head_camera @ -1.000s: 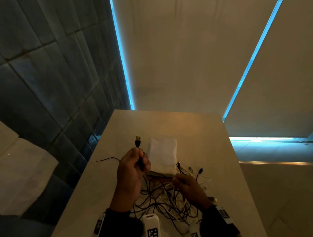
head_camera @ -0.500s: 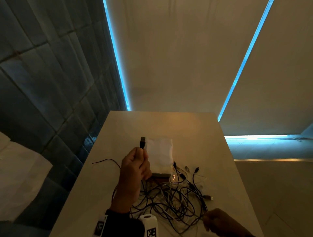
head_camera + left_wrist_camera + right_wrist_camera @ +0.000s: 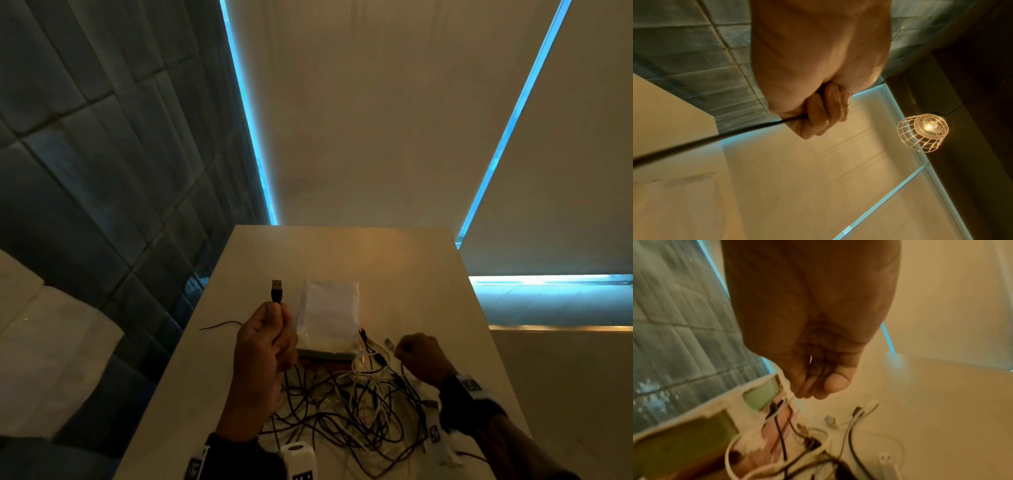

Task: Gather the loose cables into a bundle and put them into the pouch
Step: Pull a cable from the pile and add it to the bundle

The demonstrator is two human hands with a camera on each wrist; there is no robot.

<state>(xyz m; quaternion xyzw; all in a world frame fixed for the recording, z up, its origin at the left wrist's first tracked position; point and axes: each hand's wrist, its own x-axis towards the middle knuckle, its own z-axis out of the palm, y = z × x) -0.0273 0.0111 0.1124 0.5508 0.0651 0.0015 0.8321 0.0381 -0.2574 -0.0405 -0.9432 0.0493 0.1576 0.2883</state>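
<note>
A tangle of black and white cables [image 3: 342,404] lies on the near part of the table, in front of a flat white pouch [image 3: 329,313]. My left hand [image 3: 277,310] is raised left of the pouch and grips a black USB cable, whose plug [image 3: 276,291] sticks up above the fingers. In the left wrist view the curled fingers [image 3: 826,112] close round that cable [image 3: 715,138]. My right hand [image 3: 402,351] hovers right of the pouch's near end with its fingers curled. A thin black cable seems to run through them [image 3: 818,386]; that view is blurred.
The beige table [image 3: 342,253] is narrow, with a dark tiled wall along its left side and a drop on the right. A loose black wire end [image 3: 219,323] lies left of my left hand. A caged lamp [image 3: 924,132] hangs overhead.
My right hand swung from the pouch's near end out to the lower right, then came back up beside the pouch. My left hand kept the USB plug upright and hardly moved.
</note>
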